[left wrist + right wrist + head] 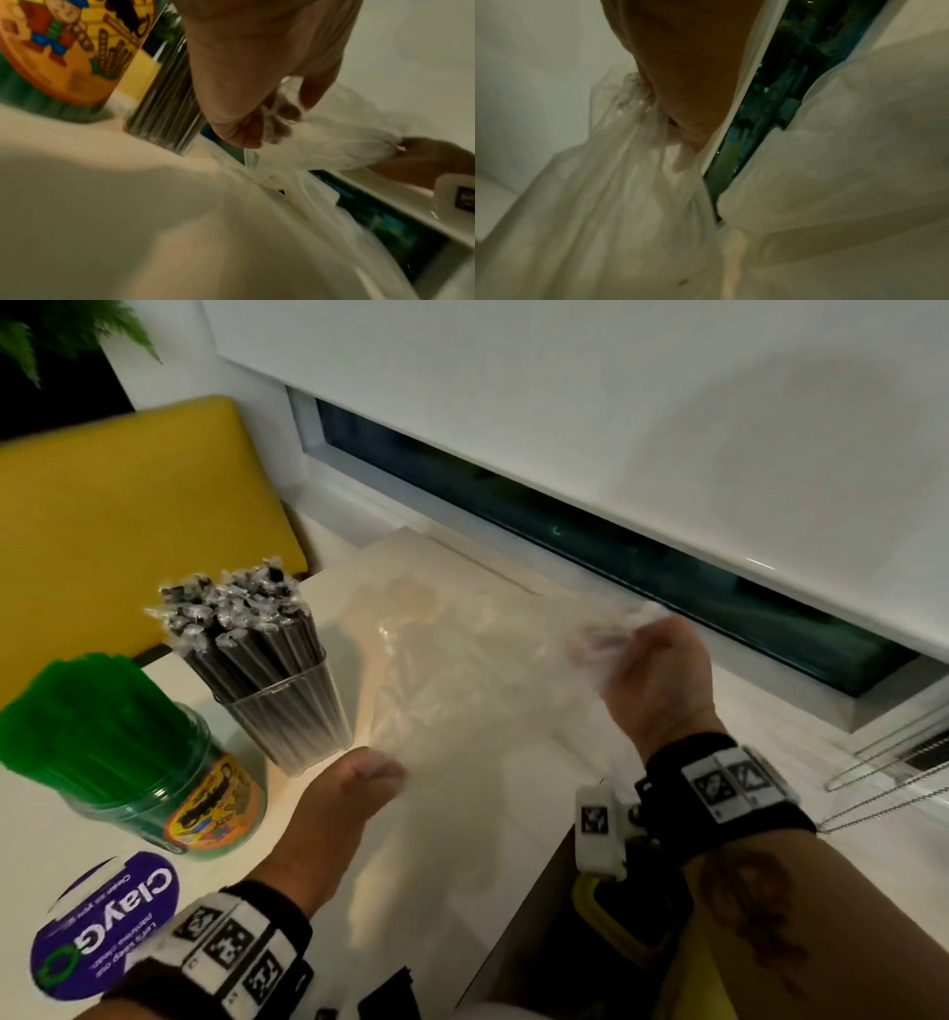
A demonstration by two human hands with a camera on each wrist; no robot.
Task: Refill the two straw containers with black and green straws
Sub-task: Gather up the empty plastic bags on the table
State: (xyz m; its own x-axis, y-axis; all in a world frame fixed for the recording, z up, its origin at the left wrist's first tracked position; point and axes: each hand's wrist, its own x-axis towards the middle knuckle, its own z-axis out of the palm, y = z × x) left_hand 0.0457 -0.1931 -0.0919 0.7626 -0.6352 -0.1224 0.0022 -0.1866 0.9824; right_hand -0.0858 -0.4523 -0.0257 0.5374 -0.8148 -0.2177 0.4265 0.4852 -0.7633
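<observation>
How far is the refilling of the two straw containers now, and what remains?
Both look filled: black straws crowd the clear container, and green straws stand in the green jar. In hand: the left hand and right hand both grip a clear plastic bag that looks empty. What seems left is only to put this bag away.

Head view downward; wrist views close (shared: plastic bag [462, 670])
</observation>
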